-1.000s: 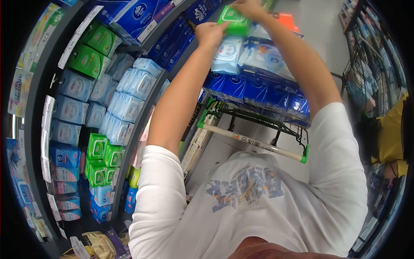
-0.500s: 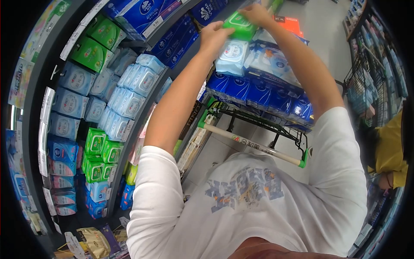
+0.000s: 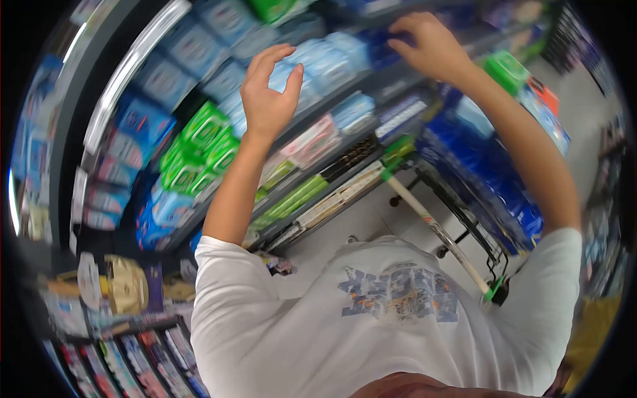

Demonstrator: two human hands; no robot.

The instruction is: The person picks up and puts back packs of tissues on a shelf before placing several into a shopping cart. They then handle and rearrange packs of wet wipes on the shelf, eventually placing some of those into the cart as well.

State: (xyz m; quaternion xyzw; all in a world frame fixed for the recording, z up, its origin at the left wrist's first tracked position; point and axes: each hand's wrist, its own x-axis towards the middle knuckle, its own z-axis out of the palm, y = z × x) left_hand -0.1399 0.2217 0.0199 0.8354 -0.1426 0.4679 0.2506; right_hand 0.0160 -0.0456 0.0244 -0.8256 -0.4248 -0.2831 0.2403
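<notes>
My left hand (image 3: 269, 96) is raised before the shelf, holding nothing, with thumb and fingers apart. Just beyond it are light blue packs of wipes (image 3: 342, 56), blurred by motion. My right hand (image 3: 431, 50), also without anything in it, is near dark blue packs (image 3: 391, 43) on the shelf; its fingers are bent and spread. A green pack of wipes (image 3: 507, 71) lies on the load in the shopping cart, beyond my right forearm. Green wipes packs (image 3: 202, 142) stand stacked on the shelf left of my left forearm.
The cart handle (image 3: 438, 232) runs slantwise in front of my body. Large blue packs (image 3: 478, 159) fill the cart. Lower shelves (image 3: 312, 189) hold boxes and rolls. A person in yellow (image 3: 594, 338) is at the right edge.
My hands have let go of the green wipes pack, which stays on the cart load. Both hands are now over by the shelf, and the view has turned left.
</notes>
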